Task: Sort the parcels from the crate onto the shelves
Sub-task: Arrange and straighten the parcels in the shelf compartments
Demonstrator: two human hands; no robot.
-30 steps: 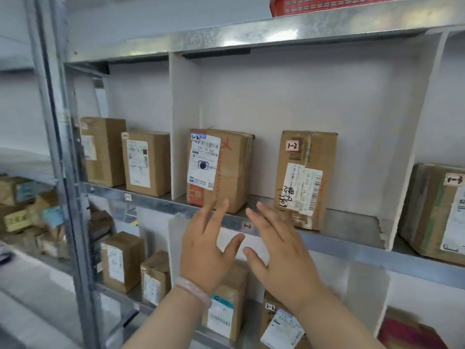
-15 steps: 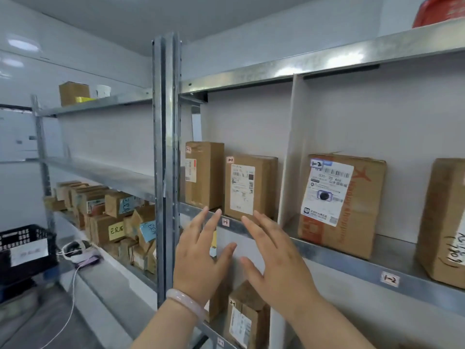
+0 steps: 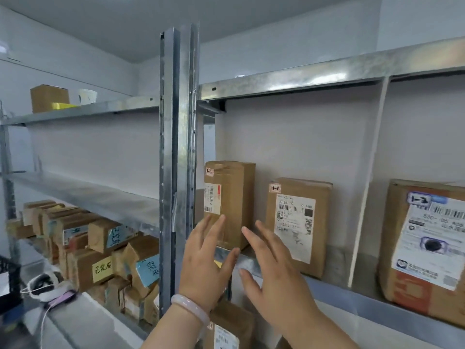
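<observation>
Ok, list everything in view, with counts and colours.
Labelled parcels: three, brown, right unit's middle shelf.
Stacked parcels: many, brown, lower left shelf.
Cardboard box: one, brown, top left shelf.
Cup: one, white, beside that box.
Upright post: one, grey metal, between units.
Crate: one, black, far left edge.
Bracelet: one, pale pink, left wrist.
Left hand: open, empty, before the shelf edge.
Right hand: open, empty, beside it.
</observation>
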